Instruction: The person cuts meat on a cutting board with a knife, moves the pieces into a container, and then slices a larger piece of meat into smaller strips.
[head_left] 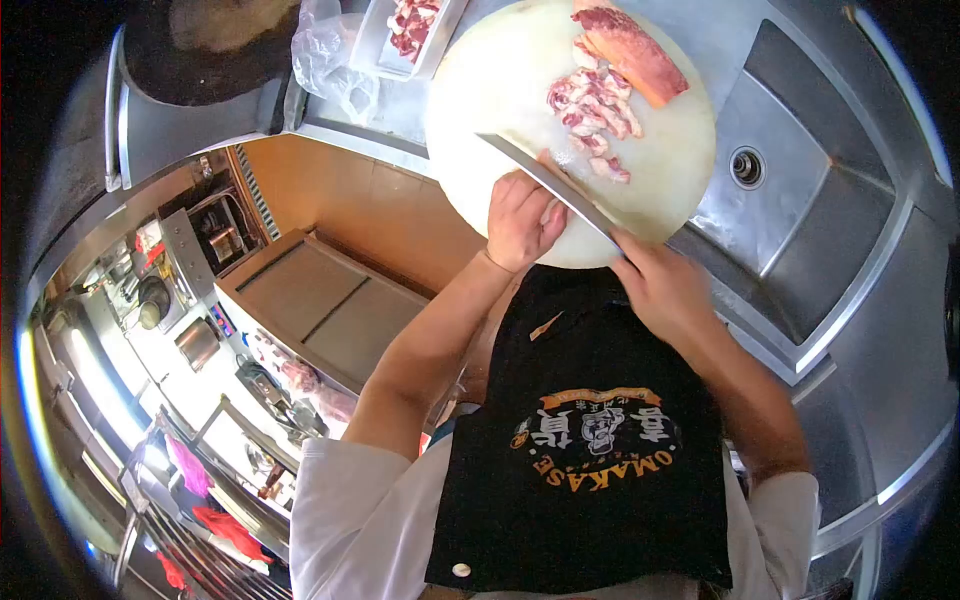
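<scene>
My right hand (665, 285) grips the handle of a cleaver-like kitchen knife (548, 180), whose broad blade lies slantwise over a round white cutting board (465, 100). Against the near side of the blade, my left hand (522, 220) has its fingers curled in, holding a piece of meat (546, 162) that shows only partly past the blade. Farther up the board lie several cut meat pieces (595, 105). Beside them sits a larger slab of meat (640, 60) with a reddish-orange skin side.
A white tray (370, 45) of cut meat and a clear plastic bag (325, 60) stand left of the board. To the right is a steel sink (800, 200) with a drain. A dark wok (215, 60) is at the upper left. Steel cabinets (320, 300) stand at left.
</scene>
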